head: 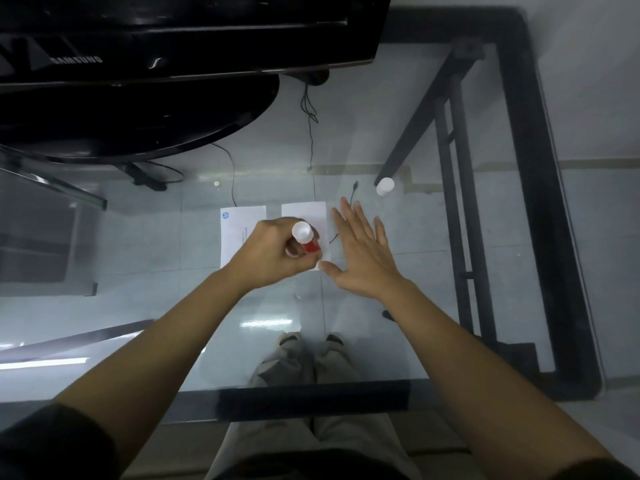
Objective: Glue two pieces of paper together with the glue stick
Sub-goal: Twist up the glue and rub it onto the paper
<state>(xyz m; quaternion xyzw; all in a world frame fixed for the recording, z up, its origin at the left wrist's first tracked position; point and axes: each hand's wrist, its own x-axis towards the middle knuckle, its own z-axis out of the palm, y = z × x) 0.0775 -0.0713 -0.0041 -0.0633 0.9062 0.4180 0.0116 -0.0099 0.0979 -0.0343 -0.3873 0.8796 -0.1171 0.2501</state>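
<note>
Two white paper pieces lie side by side on the glass table: a printed sheet (239, 223) with a blue logo at the left and a plain sheet (304, 211) at the right. My left hand (273, 254) is closed around a red glue stick (306, 239) with a white end, held over the plain sheet's near part. My right hand (362, 252) lies flat with fingers spread, its thumb at the plain sheet's near right corner. The glue stick's white cap (385, 186) stands apart at the far right.
A black Samsung monitor (173, 36) on a round base fills the far left. The glass table (398, 133) has a black frame; thin cables (310, 126) run across it behind the papers. My legs and shoes show through the glass below.
</note>
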